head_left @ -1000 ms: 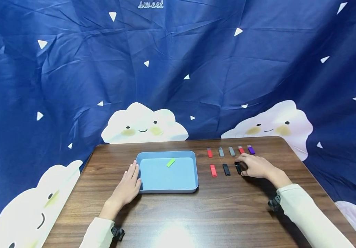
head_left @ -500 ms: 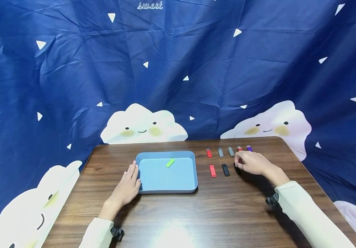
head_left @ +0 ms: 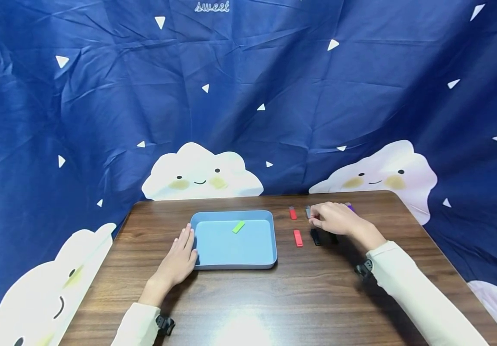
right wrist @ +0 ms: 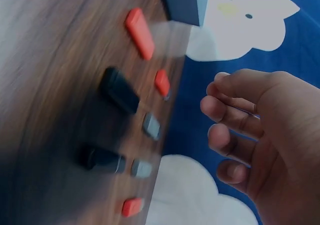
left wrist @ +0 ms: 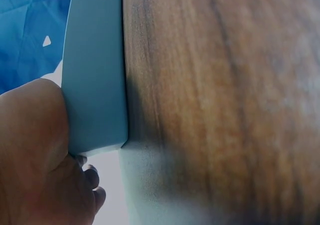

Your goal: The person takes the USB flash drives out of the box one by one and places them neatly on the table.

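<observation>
My left hand (head_left: pixel 176 259) lies against the left wall of a blue tray (head_left: pixel 233 262), fingers straight. Inside the tray is one small green USB stick (head_left: pixel 238 227). My right hand (head_left: pixel 335 218) hovers over rows of USB sticks right of the tray, its fingers loosely bent with nothing between them in the right wrist view. Below it on the table are a black stick with a silvery band (right wrist: pixel 102 159) and a plain black stick (right wrist: pixel 120 90). A red stick (head_left: pixel 298 238) lies to their left. In the head view the right hand covers part of the back row.
The back row holds a red stick (head_left: pixel 292 213), two grey sticks (right wrist: pixel 151 126) (right wrist: pixel 141 168), another red stick (right wrist: pixel 132 206) and a purple stick (head_left: pixel 350 207). A dark wooden table (head_left: pixel 248 298) bears everything. Behind it hangs a blue curtain (head_left: pixel 248 96) with clouds.
My right hand has lifted off the banded black stick and shifted left and slightly back, leaving that stick on the table. The left hand stays at the tray.
</observation>
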Demonstrator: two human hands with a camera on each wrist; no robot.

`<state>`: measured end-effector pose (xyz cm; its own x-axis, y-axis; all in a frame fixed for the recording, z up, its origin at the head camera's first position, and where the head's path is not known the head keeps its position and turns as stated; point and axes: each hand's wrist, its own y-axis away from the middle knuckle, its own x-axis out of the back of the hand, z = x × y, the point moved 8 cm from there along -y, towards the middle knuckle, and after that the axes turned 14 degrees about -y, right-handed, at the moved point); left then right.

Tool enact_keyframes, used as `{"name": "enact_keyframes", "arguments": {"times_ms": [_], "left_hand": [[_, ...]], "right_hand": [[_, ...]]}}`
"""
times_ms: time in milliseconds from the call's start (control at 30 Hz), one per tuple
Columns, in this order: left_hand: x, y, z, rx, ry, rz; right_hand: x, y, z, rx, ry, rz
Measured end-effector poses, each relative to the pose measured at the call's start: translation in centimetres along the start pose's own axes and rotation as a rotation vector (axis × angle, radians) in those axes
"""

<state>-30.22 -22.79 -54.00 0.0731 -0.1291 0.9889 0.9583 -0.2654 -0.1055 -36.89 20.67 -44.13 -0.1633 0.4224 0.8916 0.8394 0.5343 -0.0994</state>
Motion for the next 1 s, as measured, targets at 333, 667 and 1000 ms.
{"name": "enact_keyframes", "arguments": {"times_ms": [333, 667, 1000], "left_hand": [[0.7, 0.2, 0.5, -0.007, 0.015, 0.025], [1.3, 0.4, 0.8, -0.004, 0.027, 0.036], [1.6, 0.3, 0.9, 0.017, 0.02, 0.002]], "right_hand": [[-1.1, -3.2, -3.3, 0.037, 0.004, -0.035], [-1.7, -5.8, -6.4, 0.089, 0.017, -0.048], [-2.4, -8.1, -8.1, 0.102, -0.018, -0.08]]}}
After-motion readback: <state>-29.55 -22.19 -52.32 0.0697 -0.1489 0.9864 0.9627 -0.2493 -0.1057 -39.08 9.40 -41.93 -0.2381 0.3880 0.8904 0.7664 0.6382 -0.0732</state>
